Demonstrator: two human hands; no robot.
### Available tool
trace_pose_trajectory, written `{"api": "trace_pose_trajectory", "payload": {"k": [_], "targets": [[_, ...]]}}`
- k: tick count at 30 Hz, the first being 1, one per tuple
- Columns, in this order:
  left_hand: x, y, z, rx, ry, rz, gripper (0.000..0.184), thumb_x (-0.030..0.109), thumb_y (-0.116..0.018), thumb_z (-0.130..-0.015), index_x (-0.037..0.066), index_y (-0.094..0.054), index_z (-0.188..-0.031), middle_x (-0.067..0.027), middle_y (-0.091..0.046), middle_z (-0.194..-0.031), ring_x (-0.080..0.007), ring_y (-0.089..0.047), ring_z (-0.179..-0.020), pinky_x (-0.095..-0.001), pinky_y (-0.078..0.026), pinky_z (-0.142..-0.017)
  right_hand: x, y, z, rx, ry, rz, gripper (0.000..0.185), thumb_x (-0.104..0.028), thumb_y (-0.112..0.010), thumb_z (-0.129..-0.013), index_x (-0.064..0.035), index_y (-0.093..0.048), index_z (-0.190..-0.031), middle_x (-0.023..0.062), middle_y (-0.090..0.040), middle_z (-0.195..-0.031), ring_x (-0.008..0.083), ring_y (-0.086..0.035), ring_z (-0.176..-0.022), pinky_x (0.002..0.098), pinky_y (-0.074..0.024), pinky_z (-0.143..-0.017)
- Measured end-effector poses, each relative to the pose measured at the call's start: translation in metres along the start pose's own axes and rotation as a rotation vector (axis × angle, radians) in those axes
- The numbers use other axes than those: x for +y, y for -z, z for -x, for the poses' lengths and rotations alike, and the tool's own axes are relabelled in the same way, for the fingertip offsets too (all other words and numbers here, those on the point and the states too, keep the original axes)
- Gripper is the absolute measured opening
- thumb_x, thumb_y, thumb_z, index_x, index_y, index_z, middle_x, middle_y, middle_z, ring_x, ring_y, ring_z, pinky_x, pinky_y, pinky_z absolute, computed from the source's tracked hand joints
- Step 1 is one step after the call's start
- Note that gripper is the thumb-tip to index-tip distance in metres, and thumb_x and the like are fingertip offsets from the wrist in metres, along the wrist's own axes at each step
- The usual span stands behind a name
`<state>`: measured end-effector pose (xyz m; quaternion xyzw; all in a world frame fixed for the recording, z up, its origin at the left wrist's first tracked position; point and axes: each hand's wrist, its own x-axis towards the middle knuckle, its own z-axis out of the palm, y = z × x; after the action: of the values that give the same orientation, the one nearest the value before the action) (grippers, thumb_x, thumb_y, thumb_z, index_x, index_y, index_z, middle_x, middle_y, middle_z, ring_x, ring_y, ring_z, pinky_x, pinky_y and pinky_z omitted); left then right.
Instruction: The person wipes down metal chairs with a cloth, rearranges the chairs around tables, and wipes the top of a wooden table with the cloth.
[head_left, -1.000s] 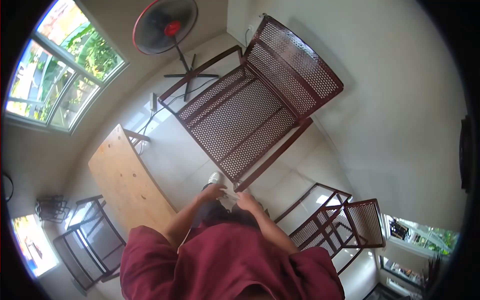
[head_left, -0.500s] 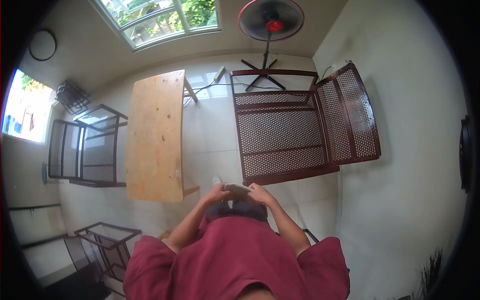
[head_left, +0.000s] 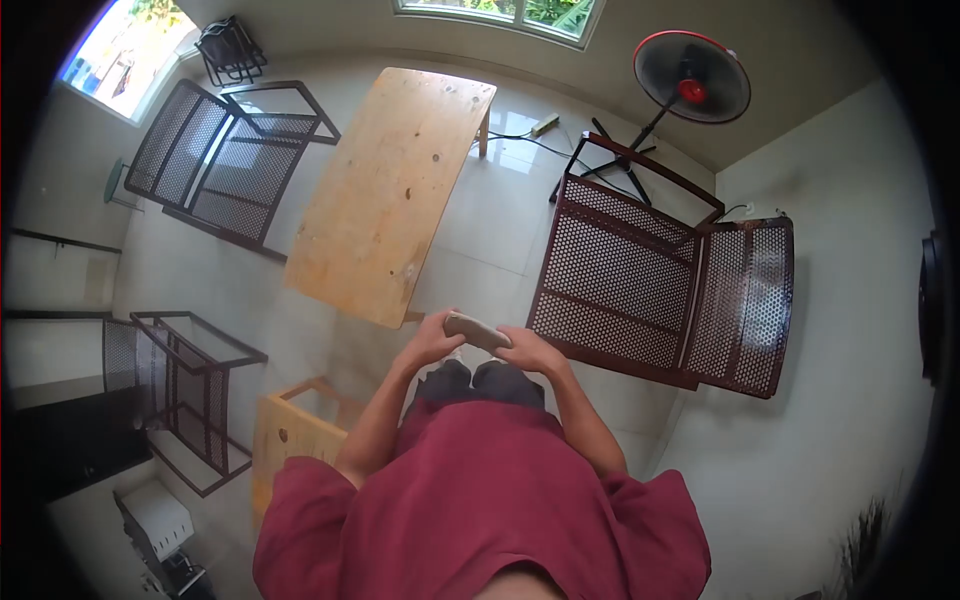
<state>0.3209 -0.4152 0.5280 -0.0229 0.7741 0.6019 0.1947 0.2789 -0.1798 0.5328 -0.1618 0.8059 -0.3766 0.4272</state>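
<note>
Between both hands, in front of my waist, is a flat grey-brown folded cloth (head_left: 477, 331), with a paler edge along its top. My left hand (head_left: 434, 340) pinches its left end, thumb on the near side. At the other end my right hand (head_left: 529, 350) is closed on it in the same way. The fingers behind the cloth are hidden. Beyond the left hand lies the near end of a wooden table (head_left: 385, 200). A brown perforated metal bench (head_left: 625, 265) stands just past the right hand.
A red-rimmed standing fan (head_left: 692, 90) is behind the bench, its cable running to a power strip (head_left: 545, 125) on the floor. Metal chairs (head_left: 240, 170) stand at the left, another chair (head_left: 190, 380) nearer. A second wooden table (head_left: 290, 440) is close by my left elbow.
The view has turned left, so the table and bench appear rotated and the second wooden table shows. Both hands keep hold of the cloth, now tilted with its broad face more visible.
</note>
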Motion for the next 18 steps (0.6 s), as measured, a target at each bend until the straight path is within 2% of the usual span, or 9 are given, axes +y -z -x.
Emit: {"api": "trace_pose_trajectory", "payload": {"k": [2,5,8,11,14,15,18], "targets": [[0.009,0.012,0.018,0.034,-0.006,0.065,0.025,0.007,-0.07,-0.077,0.002,-0.06,-0.1,-0.0031,-0.063,-0.084,-0.0106,-0.058,-0.081,-0.0287,-0.049,-0.073,-0.044,0.005,0.012,-0.001,0.034,0.087,0.034,-0.023,-0.061,-0.082,-0.0001,-0.06,-0.107,0.0196,-0.066,-0.097,0.0335,-0.064,-0.09,0.0405,-0.049,-0.079],[0.01,0.021,0.041,0.14,-0.052,0.113,0.03,0.009,-0.07,-0.075,0.002,-0.062,-0.103,-0.0095,-0.067,-0.088,-0.0155,-0.064,-0.085,-0.0324,-0.051,-0.075,-0.07,-0.004,0.016,0.014,0.021,0.155,0.032,-0.025,-0.063,-0.08,-0.0038,-0.06,-0.104,0.0211,-0.065,-0.097,0.0388,-0.062,-0.094,0.0453,-0.048,-0.082],[0.01,0.029,0.058,0.209,-0.046,0.174,0.024,0.01,-0.072,-0.072,0.002,-0.062,-0.093,-0.0072,-0.065,-0.081,-0.0153,-0.063,-0.081,-0.0319,-0.051,-0.07,-0.087,-0.015,0.014,0.012,0.033,0.192,0.03,-0.022,-0.065,-0.078,-0.0038,-0.062,-0.102,0.0207,-0.065,-0.096,0.0383,-0.061,-0.093,0.0451,-0.0482,-0.081],[-0.001,0.047,0.068,0.141,-0.004,0.142,0.019,0.009,-0.073,-0.07,0.002,-0.059,-0.081,-0.006,-0.06,-0.074,-0.0146,-0.06,-0.076,-0.0313,-0.048,-0.066,-0.093,-0.026,0.007,-0.019,0.112,0.204,0.032,-0.021,-0.065,-0.077,0.0,-0.062,-0.101,0.0214,-0.063,-0.094,0.038,-0.06,-0.093,0.0428,-0.0476,-0.082],[0.001,0.06,0.08,0.167,-0.084,0.029,0.019,0.009,-0.073,-0.069,0.002,-0.057,-0.073,-0.0064,-0.058,-0.071,-0.0142,-0.057,-0.071,-0.0313,-0.046,-0.061,-0.104,-0.037,0.002,0.049,0.2,0.25,0.03,-0.02,-0.065,-0.076,-0.0006,-0.064,-0.098,0.021,-0.062,-0.091,0.0381,-0.059,-0.092,0.0429,-0.0473,-0.083],[0.005,0.065,0.084,0.158,-0.084,0.025,0.018,0.01,-0.073,-0.07,0.002,-0.058,-0.075,-0.008,-0.059,-0.071,-0.0154,-0.057,-0.069,-0.0321,-0.046,-0.061,-0.109,-0.039,0.001,0.052,0.196,0.271,0.029,-0.02,-0.065,-0.076,-0.001,-0.064,-0.098,0.0208,-0.062,-0.091,0.038,-0.059,-0.091,0.043,-0.0474,-0.083],[-0.004,0.077,0.093,0.13,-0.097,-0.025,0.022,0.008,-0.076,-0.073,0.002,-0.056,-0.079,-0.0045,-0.06,-0.072,-0.0094,-0.056,-0.066,-0.0279,-0.047,-0.056,-0.122,-0.047,-0.005,0.057,0.178,0.303,0.028,-0.02,-0.066,-0.076,-0.0019,-0.065,-0.097,0.0204,-0.062,-0.09,0.0374,-0.06,-0.089,0.0432,-0.0477,-0.082]]}}
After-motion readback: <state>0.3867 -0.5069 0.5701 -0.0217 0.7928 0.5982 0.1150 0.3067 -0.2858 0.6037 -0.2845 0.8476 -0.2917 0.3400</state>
